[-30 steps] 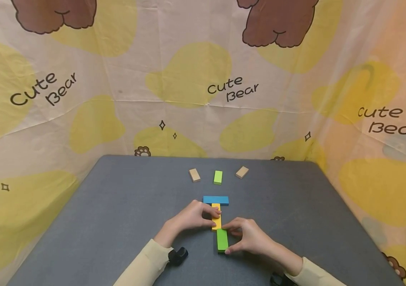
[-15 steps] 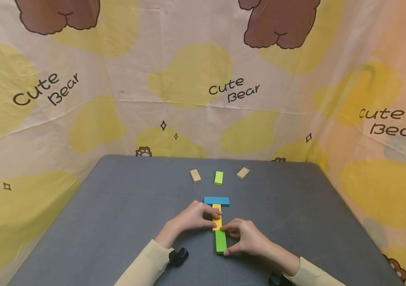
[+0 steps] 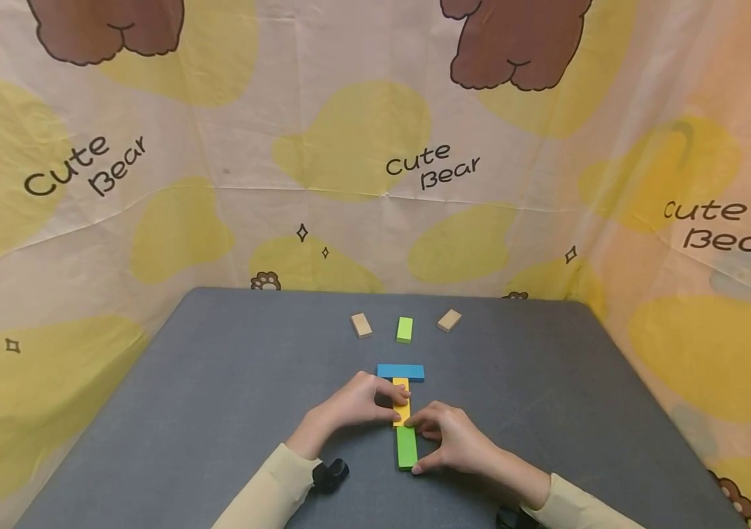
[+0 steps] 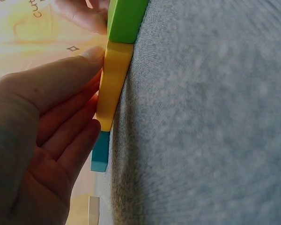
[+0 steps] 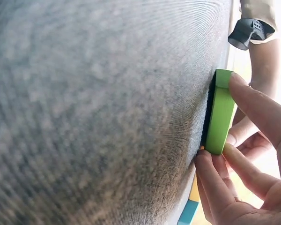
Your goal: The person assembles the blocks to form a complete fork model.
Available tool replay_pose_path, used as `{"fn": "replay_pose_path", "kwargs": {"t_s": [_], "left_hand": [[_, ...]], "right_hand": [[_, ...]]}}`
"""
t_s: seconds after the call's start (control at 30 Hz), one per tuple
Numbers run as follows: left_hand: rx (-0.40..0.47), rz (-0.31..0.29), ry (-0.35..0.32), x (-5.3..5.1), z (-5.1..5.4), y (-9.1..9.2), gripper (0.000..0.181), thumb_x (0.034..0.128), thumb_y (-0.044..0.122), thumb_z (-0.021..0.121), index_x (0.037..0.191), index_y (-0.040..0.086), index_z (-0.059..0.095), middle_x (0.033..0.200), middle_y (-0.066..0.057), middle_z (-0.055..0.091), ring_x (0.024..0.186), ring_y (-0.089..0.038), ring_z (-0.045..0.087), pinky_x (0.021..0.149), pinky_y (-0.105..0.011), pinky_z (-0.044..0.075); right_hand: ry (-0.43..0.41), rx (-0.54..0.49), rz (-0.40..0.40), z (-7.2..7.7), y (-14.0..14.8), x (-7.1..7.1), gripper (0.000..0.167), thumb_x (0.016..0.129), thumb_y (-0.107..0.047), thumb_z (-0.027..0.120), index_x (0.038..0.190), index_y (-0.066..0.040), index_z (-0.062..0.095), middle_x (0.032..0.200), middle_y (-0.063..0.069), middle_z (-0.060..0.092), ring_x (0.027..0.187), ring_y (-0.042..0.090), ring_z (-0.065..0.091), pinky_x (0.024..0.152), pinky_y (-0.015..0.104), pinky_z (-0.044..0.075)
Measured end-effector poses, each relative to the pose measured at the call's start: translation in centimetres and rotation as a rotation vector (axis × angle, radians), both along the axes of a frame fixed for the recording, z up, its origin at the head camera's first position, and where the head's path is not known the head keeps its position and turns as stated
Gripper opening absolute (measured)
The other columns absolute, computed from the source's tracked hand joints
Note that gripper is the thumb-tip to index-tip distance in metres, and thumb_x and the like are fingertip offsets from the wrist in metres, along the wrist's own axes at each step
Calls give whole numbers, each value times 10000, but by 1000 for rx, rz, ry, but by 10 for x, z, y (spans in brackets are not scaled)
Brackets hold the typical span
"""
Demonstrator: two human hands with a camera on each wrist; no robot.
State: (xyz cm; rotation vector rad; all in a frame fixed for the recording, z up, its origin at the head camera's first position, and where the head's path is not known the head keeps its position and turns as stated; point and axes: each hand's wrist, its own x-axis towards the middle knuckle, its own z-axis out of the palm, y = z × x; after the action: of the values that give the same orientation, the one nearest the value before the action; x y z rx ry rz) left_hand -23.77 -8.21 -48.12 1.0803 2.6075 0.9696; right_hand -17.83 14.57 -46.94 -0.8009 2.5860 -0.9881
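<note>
1. The grey table (image 3: 250, 353) is spreading out on every side of the yellow block (image 4: 114, 89).
2. The left hand (image 3: 353, 400) is holding the yellow block from above; the right hand (image 3: 456, 438), just right of it, is pinching the green block (image 3: 406, 448) by its two ends.
3. The green block is sitting against the yellow block's near end, the blue block (image 3: 400, 372) lying crosswise at its far end.
4. Both held blocks are looking light, stiff and smooth (hardly fragile, I'm guessing); gripping the green one at opposite ends is probably keeping it straight.
5. The left wrist view is showing the yellow-green seam side-on; the head view alone is showing the small lime block (image 3: 405, 330), well beyond the yellow one.
</note>
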Motion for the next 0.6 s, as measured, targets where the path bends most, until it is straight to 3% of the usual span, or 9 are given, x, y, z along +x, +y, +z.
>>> {"fn": "replay_pose_path", "kwargs": {"t_s": [0.23, 0.6], "left_hand": [[-14, 16, -18, 0, -1, 1, 241, 823, 279, 760, 1063, 252, 750, 1199, 143, 694, 1156, -17, 635, 1011, -288, 503], [-1, 12, 1, 1, 0, 1, 241, 821, 276, 764, 1060, 242, 752, 1189, 132, 701, 1153, -27, 640, 1007, -278, 504]], "right_hand": [[-46, -21, -3, -1, -1, 0, 569, 643, -348, 888, 1126, -140, 672, 1037, 20, 589, 960, 137, 648, 816, 194, 561], [-35, -23, 0, -1, -3, 0, 557, 635, -339, 893, 1106, -144, 666, 1020, 19, 581, 945, 124, 646, 810, 189, 561]]}}
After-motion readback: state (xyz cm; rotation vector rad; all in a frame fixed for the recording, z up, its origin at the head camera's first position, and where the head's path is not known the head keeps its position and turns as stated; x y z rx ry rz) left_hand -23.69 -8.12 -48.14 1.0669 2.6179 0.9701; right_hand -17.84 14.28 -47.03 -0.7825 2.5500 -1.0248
